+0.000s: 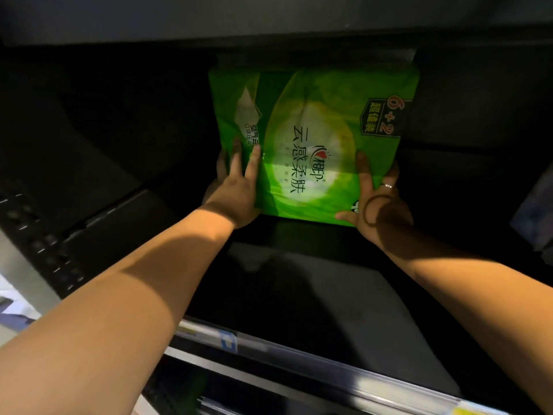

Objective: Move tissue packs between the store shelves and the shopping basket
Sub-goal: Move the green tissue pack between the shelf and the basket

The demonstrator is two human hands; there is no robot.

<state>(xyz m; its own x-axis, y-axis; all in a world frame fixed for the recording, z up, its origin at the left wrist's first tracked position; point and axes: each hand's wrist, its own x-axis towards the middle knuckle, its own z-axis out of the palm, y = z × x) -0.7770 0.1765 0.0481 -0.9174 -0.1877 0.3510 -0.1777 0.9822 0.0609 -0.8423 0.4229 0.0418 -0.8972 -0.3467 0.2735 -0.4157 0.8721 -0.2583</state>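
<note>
I find left hand (236, 182) and right hand (381, 202) spread flat on the tissue pack (314, 127); slick wrap may slip free; dim shelf (329, 295) possibly hides obstructions.

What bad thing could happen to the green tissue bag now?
Both the left hand and right hand lie flat on only the near end of the soft green tissue pack, so it might slip or crumple. The shelf is very dark at the back, so the pack could bump something unseen. A forearm might also catch the price rail.
</note>
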